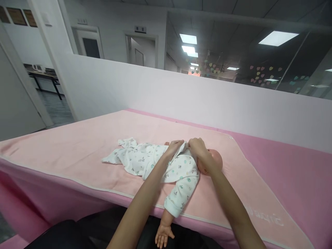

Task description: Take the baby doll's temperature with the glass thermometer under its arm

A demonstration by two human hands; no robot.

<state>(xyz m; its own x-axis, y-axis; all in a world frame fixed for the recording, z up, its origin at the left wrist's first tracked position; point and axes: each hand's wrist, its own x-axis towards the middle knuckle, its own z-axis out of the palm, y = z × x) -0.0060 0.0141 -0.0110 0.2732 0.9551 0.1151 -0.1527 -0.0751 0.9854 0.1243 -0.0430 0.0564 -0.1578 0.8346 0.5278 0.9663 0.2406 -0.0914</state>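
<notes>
A baby doll (215,159) lies on its back on a pink blanket (77,145), head to the right. It wears a white printed romper (145,160). One doll arm hangs over the near edge, its hand (163,235) below the table. My left hand (174,147) pinches the romper fabric at the doll's chest near the collar. My right hand (198,147) grips the same collar fabric just beside it, next to the doll's head. Both hands almost touch each other.
The blanket covers a pink padded table (298,173) that runs against a low white partition wall (181,93). Glass panels with paper hearts rise above the wall. A doorway and corridor open at the far left.
</notes>
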